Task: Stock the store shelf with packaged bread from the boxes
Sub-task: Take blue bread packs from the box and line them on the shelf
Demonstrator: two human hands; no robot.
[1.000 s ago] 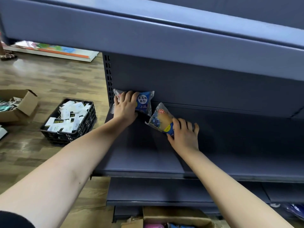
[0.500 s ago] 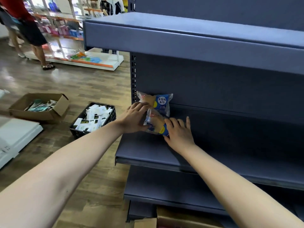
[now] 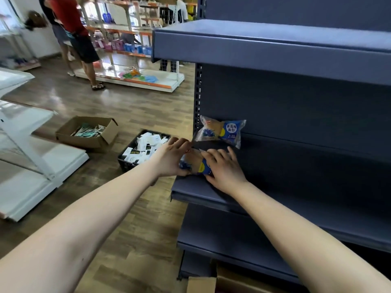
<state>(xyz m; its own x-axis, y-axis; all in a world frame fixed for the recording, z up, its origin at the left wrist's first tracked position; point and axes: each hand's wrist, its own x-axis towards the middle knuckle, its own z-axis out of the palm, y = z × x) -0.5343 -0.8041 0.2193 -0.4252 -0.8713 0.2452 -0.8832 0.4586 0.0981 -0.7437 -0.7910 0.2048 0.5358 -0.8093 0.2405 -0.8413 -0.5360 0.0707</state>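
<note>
Both my hands have drawn the second bread packet (image 3: 195,166) forward from the first bread packet (image 3: 222,131), which leans on the back panel at the shelf's (image 3: 296,187) left rear corner. Near the left front corner, my left hand (image 3: 171,159) curls round its left end and my right hand (image 3: 224,169) clasps its right end.
</note>
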